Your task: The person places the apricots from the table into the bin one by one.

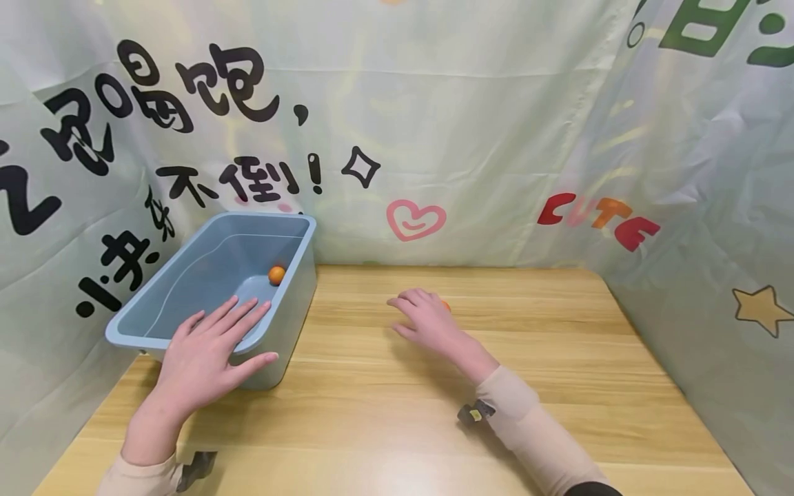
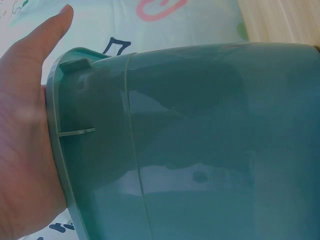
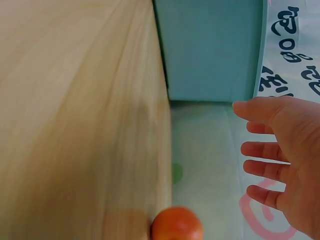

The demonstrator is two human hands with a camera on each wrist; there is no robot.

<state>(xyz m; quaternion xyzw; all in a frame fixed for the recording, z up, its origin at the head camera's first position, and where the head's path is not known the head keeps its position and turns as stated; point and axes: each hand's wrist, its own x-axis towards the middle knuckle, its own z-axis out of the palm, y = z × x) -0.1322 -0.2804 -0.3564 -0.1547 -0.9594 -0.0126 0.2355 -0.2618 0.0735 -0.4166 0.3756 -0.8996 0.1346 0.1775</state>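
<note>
A blue plastic bin [image 1: 299, 310] stands at the left of the table. My left hand [image 1: 207, 362] rests on its near rim with straight, spread fingers; the left wrist view shows the palm beside the rim and the bin's outer wall [image 2: 200, 130]. Inside the bin lies a small round orange thing [image 1: 276, 275]. Above the middle of the table is my right hand [image 1: 428, 320], its fingers loosely extended and holding nothing. Another round orange-red thing [image 3: 177, 225] sits on the table beyond that hand, mostly hidden behind it in the head view.
The wooden table [image 1: 384, 427] reaches back to a pale cloth backdrop [image 1: 484, 138] with printed characters, a heart and a star. Cloth also hangs along the left and right sides. Small dark devices [image 1: 476, 412] are strapped to both wrists.
</note>
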